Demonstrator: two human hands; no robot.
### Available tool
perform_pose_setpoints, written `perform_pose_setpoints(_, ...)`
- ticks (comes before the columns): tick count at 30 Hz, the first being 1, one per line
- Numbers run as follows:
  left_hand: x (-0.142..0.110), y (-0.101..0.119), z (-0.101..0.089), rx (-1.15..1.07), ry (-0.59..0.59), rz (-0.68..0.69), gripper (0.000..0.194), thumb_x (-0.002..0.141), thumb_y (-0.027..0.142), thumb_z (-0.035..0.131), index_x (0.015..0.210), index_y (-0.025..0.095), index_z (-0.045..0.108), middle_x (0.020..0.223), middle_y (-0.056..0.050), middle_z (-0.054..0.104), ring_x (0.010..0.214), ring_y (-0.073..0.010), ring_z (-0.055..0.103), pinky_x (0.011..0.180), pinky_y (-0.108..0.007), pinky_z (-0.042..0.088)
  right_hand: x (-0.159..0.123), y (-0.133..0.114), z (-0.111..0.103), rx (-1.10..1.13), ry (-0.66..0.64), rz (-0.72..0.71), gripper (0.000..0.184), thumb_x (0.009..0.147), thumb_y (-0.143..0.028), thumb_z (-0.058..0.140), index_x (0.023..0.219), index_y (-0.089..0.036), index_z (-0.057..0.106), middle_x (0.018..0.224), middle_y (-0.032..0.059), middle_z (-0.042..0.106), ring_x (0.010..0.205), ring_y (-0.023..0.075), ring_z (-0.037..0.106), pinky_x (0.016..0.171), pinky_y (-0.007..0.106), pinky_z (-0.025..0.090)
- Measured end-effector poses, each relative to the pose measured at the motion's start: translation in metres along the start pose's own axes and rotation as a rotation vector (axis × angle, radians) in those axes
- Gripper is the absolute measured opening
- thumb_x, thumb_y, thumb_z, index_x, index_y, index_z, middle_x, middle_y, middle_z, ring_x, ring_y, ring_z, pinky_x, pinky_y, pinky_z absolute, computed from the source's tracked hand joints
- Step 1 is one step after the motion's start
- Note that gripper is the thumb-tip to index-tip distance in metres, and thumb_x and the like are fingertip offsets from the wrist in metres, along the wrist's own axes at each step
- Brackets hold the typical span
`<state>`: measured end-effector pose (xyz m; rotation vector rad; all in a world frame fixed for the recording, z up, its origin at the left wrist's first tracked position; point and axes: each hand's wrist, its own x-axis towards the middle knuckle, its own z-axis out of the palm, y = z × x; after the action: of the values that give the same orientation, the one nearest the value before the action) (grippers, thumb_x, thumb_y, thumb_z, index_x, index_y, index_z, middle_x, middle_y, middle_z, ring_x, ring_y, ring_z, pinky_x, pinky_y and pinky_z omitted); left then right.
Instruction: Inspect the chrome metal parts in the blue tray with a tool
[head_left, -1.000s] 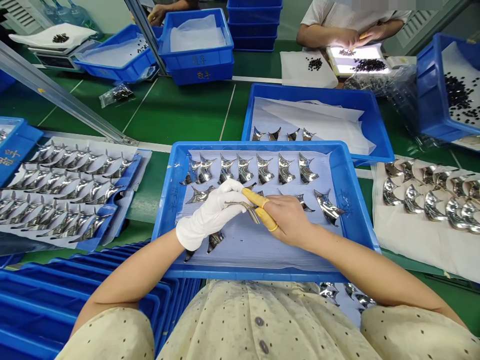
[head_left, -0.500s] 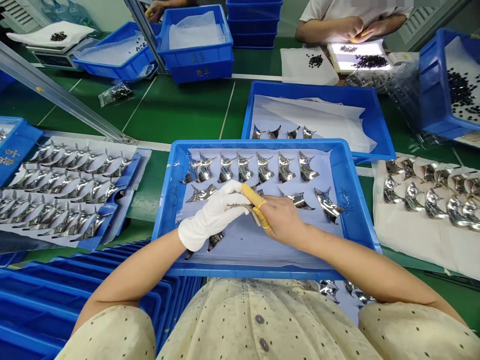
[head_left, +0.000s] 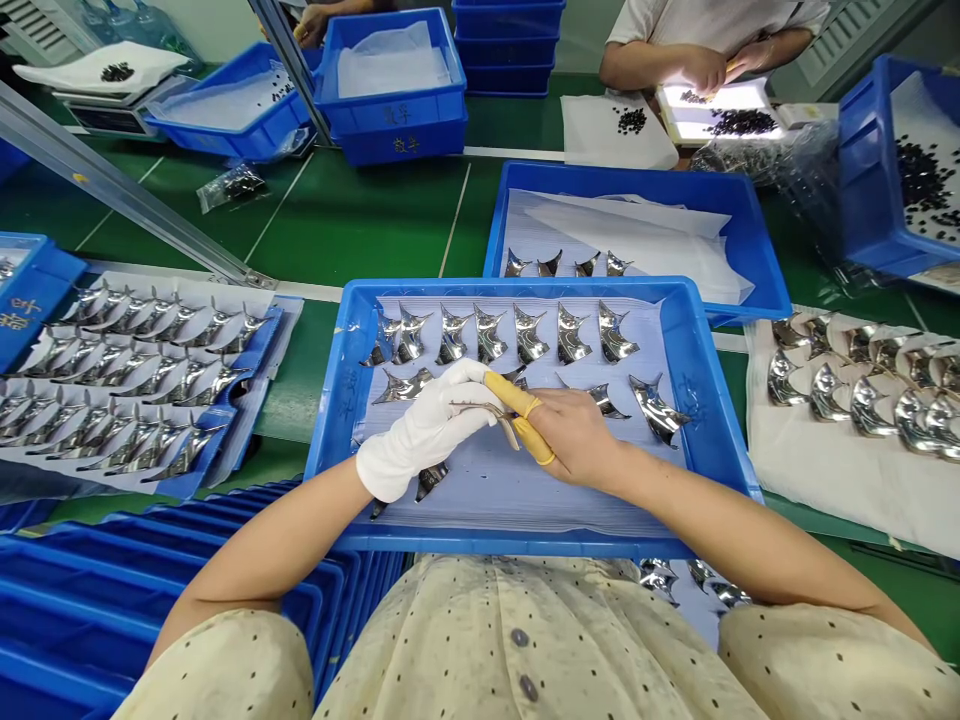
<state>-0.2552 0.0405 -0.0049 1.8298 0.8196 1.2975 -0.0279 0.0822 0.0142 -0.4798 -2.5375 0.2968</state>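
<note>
Gloved left hand (head_left: 424, 432) holding metal piece (head_left: 478, 409), right hand (head_left: 574, 435) pinching it, over blue tray (head_left: 525, 541)

Ahead of you: a blue tray (head_left: 637, 180) lined with white paper, four silver pieces (head_left: 568, 264) along its near edge.
Your left: more silver pieces (head_left: 135, 385) in rows on paper.
Your right: silver pieces (head_left: 862, 400) on a white cloth (head_left: 840, 490), and a blue bin (head_left: 877, 160) of black beads (head_left: 919, 175).
Across the desk (head_left: 360, 210): a co-worker (head_left: 712, 25) at a glowing light pad (head_left: 720, 97).
</note>
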Motion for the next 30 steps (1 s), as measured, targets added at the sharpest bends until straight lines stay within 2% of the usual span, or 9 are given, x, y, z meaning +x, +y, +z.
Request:
perform_pose_setpoints(5,0.004,0.004,0.002,0.011,-0.037,-0.028,0.020,0.102,0.038,0.062,0.104,0.023,0.075,0.104,-0.008,0.067,0.096,-0.0210,0.065,0.091,-0.038,0.054,0.001,0.001,0.002,0.100,-0.051,0.087,0.040,0.108,-0.031,0.034,0.117,-0.015,0.070,0.071,0.0045,0.063,0.064,0.0194,0.050,0.058,0.031,0.035)
perform_pose_setpoints(10,0.010,0.019,-0.001,-0.029,-0.040,-0.296,0.029,0.100,0.045,0.061,0.096,0.021,0.077,0.096,-0.008,0.075,0.089,-0.0215,0.068,0.091,-0.038,0.054,0.007,0.004,-0.005,0.724,0.062,0.366,0.035,0.110,-0.042,0.043,0.131,-0.022,0.063,0.071,-0.0029,0.055,0.061,0.0139,0.048,0.060,0.027,0.041)
perform_pose_setpoints(14,0.015,0.035,-0.001,0.039,-0.031,-0.486,0.030,0.094,0.046,0.064,0.093,0.020,0.078,0.091,-0.006,0.077,0.082,-0.0209,0.068,0.085,-0.037,0.055,0.013,0.000,-0.011,1.081,0.142,0.494,0.041,0.094,-0.053,0.071,0.123,-0.023,0.065,0.084,-0.0025,0.056,0.060,0.0093,0.042,0.056,0.025,0.039)
perform_pose_setpoints(17,0.016,0.040,0.001,0.080,-0.046,-0.554,0.031,0.091,0.048,0.064,0.088,0.020,0.077,0.086,-0.004,0.076,0.079,-0.0205,0.066,0.082,-0.035,0.054,0.017,-0.007,-0.009,1.148,0.166,0.557,0.039,0.087,-0.051,0.080,0.111,-0.023,0.068,0.090,-0.0004,0.062,0.060,0.0082,0.043,0.056,0.024,0.039)
perform_pose_setpoints(19,0.016,0.039,0.002,0.071,-0.039,-0.580,0.036,0.090,0.053,0.065,0.084,0.020,0.075,0.082,-0.004,0.074,0.076,-0.0199,0.063,0.077,-0.034,0.052,0.020,-0.009,-0.007,1.169,0.198,0.599,0.034,0.085,-0.049,0.082,0.101,-0.022,0.069,0.085,0.0001,0.064,0.063,0.0100,0.048,0.058,0.025,0.042)
perform_pose_setpoints(21,0.014,0.038,0.001,0.041,-0.001,-0.611,0.048,0.092,0.064,0.059,0.078,0.020,0.072,0.073,-0.004,0.068,0.069,-0.0185,0.058,0.070,-0.034,0.049,0.022,-0.008,-0.007,1.225,0.236,0.671,0.034,0.083,-0.050,0.084,0.094,-0.021,0.070,0.071,-0.0026,0.058,0.058,0.0096,0.044,0.054,0.024,0.037)
perform_pose_setpoints(25,0.011,0.041,-0.003,-0.045,0.080,-0.704,0.074,0.094,0.082,0.038,0.081,0.019,0.075,0.053,0.001,0.048,0.053,-0.0151,0.040,0.057,-0.033,0.038,0.027,0.006,-0.012,1.443,0.265,0.852,0.040,0.082,-0.056,0.082,0.092,-0.020,0.068,0.052,-0.0122,0.029,0.045,0.0057,0.016,0.043,0.021,0.015)
perform_pose_setpoints(28,0.011,0.047,-0.005,-0.139,0.087,-0.761,0.083,0.093,0.085,0.032,0.083,0.017,0.078,0.046,0.003,0.037,0.048,-0.0147,0.036,0.056,-0.033,0.035,0.029,0.016,-0.012,1.559,0.223,0.889,0.045,0.079,-0.058,0.085,0.088,-0.020,0.065,0.048,-0.0139,0.026,0.042,0.0044,0.010,0.040,0.020,0.012)
perform_pose_setpoints(30,0.012,0.049,-0.005,-0.185,0.084,-0.769,0.086,0.091,0.088,0.031,0.081,0.017,0.079,0.045,0.002,0.038,0.047,-0.0148,0.037,0.056,-0.033,0.035,0.030,0.020,-0.009,1.596,0.189,0.896,0.046,0.077,-0.057,0.087,0.082,-0.019,0.061,0.047,-0.0140,0.028,0.041,0.0034,0.009,0.040,0.019,0.011)
